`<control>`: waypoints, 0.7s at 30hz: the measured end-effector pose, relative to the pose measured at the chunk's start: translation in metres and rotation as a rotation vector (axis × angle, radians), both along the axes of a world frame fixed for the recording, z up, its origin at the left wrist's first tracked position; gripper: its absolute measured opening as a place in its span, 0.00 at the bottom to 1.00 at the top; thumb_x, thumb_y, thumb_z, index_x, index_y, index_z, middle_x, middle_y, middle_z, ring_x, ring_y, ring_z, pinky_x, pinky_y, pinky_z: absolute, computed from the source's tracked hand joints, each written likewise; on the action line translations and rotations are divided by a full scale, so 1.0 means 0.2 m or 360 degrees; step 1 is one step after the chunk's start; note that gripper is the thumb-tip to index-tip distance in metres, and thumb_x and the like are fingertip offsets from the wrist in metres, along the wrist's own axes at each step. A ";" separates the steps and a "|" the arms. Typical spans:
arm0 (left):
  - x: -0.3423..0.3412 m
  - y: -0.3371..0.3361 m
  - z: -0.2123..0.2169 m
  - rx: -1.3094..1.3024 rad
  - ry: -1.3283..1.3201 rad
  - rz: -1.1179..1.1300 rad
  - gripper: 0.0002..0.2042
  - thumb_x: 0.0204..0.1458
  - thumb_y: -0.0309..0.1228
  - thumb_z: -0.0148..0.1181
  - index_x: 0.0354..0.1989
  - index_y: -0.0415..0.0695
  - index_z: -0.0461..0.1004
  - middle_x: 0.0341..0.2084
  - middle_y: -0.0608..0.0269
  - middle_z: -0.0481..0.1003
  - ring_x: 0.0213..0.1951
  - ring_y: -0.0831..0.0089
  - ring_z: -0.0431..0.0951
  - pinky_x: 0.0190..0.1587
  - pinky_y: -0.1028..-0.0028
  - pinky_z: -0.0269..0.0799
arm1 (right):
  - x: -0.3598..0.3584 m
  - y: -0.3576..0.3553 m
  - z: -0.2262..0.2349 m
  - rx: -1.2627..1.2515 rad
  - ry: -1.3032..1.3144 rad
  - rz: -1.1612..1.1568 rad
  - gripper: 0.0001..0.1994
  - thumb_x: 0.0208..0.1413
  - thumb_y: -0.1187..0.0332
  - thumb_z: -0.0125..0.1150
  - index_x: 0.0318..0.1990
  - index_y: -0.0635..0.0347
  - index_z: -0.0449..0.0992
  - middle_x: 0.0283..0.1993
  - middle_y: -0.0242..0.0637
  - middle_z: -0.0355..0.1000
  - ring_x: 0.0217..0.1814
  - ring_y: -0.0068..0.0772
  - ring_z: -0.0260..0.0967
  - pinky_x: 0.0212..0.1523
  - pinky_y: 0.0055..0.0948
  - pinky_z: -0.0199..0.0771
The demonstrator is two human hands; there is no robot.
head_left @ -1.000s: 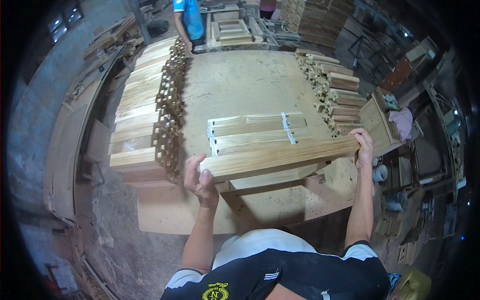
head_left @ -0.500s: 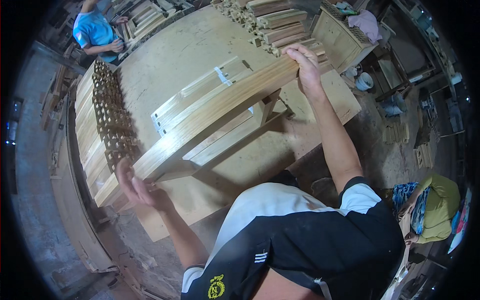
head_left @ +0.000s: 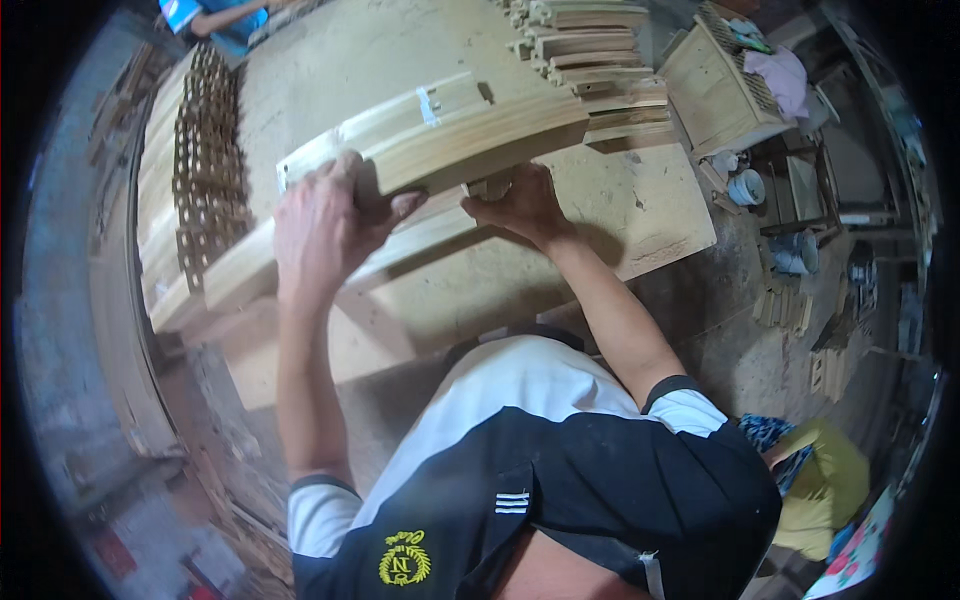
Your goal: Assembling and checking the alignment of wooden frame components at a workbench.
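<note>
While clamping the long board (head_left: 480,137) left of its middle with left hand (head_left: 325,220), with fingers (head_left: 345,167) closed over the top, reaching under it with right hand (head_left: 527,205), partly curled; can't tell if gripping anything there. Holding board aslant over tabletop (head_left: 640,215), near flat boards (head_left: 385,122) with white strips. Versus half a second ago: gripping farther in from left end, not loosely open there; reaching underneath, off the right end.

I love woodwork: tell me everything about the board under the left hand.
The long wooden board is pale, with streaked grain and a flat face. It slants over the worktable, right end farther away. The left hand clasps it; whether the right hand, by its near edge, touches it is unclear.
</note>
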State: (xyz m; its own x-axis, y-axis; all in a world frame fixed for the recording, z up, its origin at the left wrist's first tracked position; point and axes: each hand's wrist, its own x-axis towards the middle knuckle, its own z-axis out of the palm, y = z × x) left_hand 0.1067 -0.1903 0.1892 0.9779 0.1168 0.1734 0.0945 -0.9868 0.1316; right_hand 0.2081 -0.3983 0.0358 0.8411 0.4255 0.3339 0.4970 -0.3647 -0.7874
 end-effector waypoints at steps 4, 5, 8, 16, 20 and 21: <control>0.02 -0.04 0.03 0.0089 0.0203 0.0176 0.37 0.42 0.66 0.66 0.42 0.39 0.74 0.30 0.50 0.80 0.35 0.58 0.81 0.41 0.59 0.76 | 0.00 -0.01 0.04 0.0027 -0.0007 0.0104 0.25 0.40 0.55 0.75 0.44 0.58 0.78 0.37 0.42 0.80 0.43 0.45 0.80 0.46 0.38 0.80; 0.01 -0.04 0.02 0.0104 0.0160 0.0140 0.37 0.42 0.66 0.65 0.42 0.40 0.74 0.29 0.51 0.80 0.35 0.58 0.81 0.42 0.59 0.75 | 0.01 -0.02 0.05 0.0003 -0.0029 0.0150 0.25 0.41 0.54 0.75 0.45 0.58 0.78 0.38 0.42 0.80 0.42 0.43 0.80 0.45 0.37 0.80; 0.00 -0.02 0.02 0.0081 0.0119 0.0066 0.32 0.42 0.61 0.68 0.39 0.41 0.74 0.32 0.52 0.79 0.39 0.55 0.80 0.42 0.58 0.73 | 0.02 -0.01 0.03 -0.0058 -0.0019 0.0136 0.25 0.41 0.53 0.75 0.45 0.58 0.78 0.38 0.41 0.80 0.41 0.42 0.80 0.44 0.37 0.80; -0.04 0.02 0.49 -0.0691 -0.0147 0.0057 0.42 0.46 0.63 0.64 0.61 0.41 0.71 0.49 0.47 0.78 0.49 0.54 0.79 0.51 0.55 0.73 | 0.04 -0.03 0.01 -0.0037 -0.0035 0.0162 0.26 0.41 0.54 0.76 0.45 0.61 0.78 0.38 0.41 0.80 0.41 0.38 0.81 0.45 0.36 0.80; 0.10 -0.07 0.15 -0.0746 -0.0225 0.0421 0.34 0.50 0.60 0.62 0.53 0.40 0.75 0.39 0.50 0.79 0.40 0.62 0.79 0.41 0.64 0.74 | 0.04 0.00 0.02 0.0037 -0.0187 0.0227 0.25 0.40 0.56 0.77 0.44 0.61 0.78 0.37 0.40 0.80 0.39 0.37 0.81 0.43 0.35 0.81; 0.14 0.02 0.06 -0.0305 0.0623 0.0360 0.43 0.48 0.67 0.58 0.61 0.39 0.72 0.48 0.44 0.79 0.51 0.54 0.79 0.51 0.58 0.74 | 0.02 0.01 0.03 0.0052 -0.0153 0.0268 0.25 0.40 0.56 0.78 0.44 0.61 0.78 0.37 0.39 0.80 0.39 0.36 0.81 0.42 0.35 0.81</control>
